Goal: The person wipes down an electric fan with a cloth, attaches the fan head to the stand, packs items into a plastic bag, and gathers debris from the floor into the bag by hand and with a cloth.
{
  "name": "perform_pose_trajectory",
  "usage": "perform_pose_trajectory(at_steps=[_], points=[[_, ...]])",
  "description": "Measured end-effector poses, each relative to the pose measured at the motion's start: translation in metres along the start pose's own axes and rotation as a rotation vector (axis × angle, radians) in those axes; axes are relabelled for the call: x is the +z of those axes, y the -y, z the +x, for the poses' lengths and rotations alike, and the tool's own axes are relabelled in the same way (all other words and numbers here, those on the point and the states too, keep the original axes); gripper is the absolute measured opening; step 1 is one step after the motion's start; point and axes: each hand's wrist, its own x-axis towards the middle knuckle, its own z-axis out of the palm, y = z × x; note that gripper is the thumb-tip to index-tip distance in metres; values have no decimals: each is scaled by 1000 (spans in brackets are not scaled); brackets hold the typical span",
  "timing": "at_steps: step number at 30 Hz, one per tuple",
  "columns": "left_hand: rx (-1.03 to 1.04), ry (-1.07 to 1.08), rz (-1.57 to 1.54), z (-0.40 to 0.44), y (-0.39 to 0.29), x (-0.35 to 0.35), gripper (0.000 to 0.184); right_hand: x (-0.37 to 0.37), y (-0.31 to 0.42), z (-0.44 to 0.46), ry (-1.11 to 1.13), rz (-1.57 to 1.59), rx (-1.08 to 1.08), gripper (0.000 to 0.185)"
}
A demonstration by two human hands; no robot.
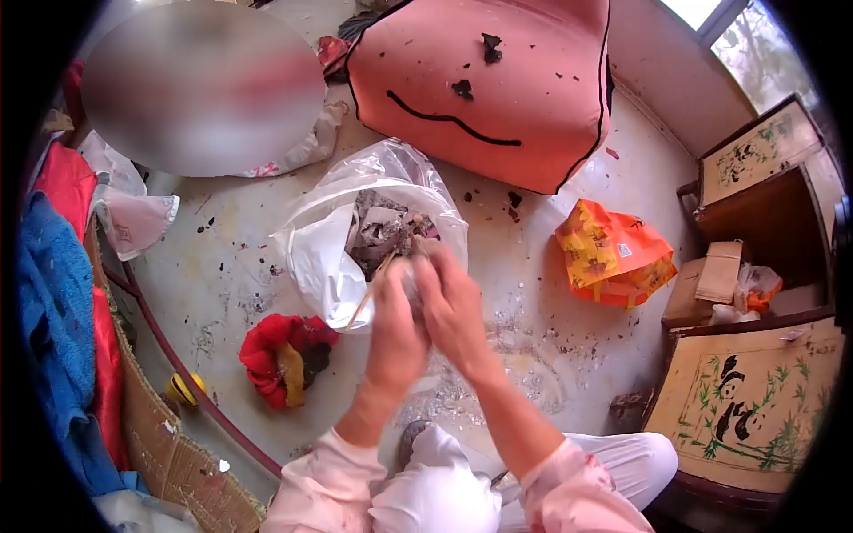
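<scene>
My left hand (pixel 396 311) and my right hand (pixel 450 300) are pressed together at the near rim of a white plastic bag (pixel 311 253). Both are closed around something greyish that is mostly hidden and blurred. A thin tan stick (pixel 362 306) slants down from beside my left fingers, across the bag's edge. Inside the open bag lies grey, dusty debris (pixel 382 226) with broken flat pieces. Below and to the left, a crumpled red cloth (pixel 271 360) with yellow and dark parts rests on the floor.
A pink padded seat (pixel 480 89) with torn black scraps stands behind the bag. At right are an orange bag (pixel 613 253) and a panda-painted cabinet (pixel 746 413). Cardboard (pixel 169 444) and a blue cloth (pixel 58 329) line the left. Scraps litter the floor (pixel 524 373).
</scene>
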Motion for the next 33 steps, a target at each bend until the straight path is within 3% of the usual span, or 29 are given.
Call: perform_pose_trajectory(at_steps=[1,2,3,5,7,9,12,16,18,22,25,26,28,31,33], points=[[26,-25,100,17,9,-9,55,6,-1,15,-5,-86,-176,22],[62,-99,197,26,17,-13,68,3,4,13,-51,-98,-142,23],[39,-159,486,27,4,-23,71,-7,12,12,-95,-113,-109,23],[-13,-22,282,-14,-9,-41,60,-34,-5,5,-148,-161,60,24],[-111,163,232,-67,13,-39,53,-55,-81,-13,-160,-212,236,23],[-524,363,6,-104,47,-21,49,-64,-179,-40,-52,-429,279,23],[-403,357,376,-150,151,24,51,-52,-274,-87,179,-785,185,35],[-182,425,546,-131,199,74,55,-20,-257,-128,314,-1067,82,54],[-29,529,597,-133,201,95,53,-15,-241,-165,411,-932,68,56],[47,637,414,-172,169,78,57,-37,-214,-208,462,-634,36,53],[-544,324,649,-207,172,41,64,-63,-177,-209,253,-790,326,46],[-581,270,631,-218,180,33,64,-62,-200,-216,52,-689,602,39],[-653,151,591,-229,192,26,64,-55,-223,-227,76,-682,599,38],[-547,501,526,-203,164,54,50,-25,-233,-227,109,-575,422,32],[-478,590,437,-202,176,96,37,0,-242,-222,79,-478,336,27]])
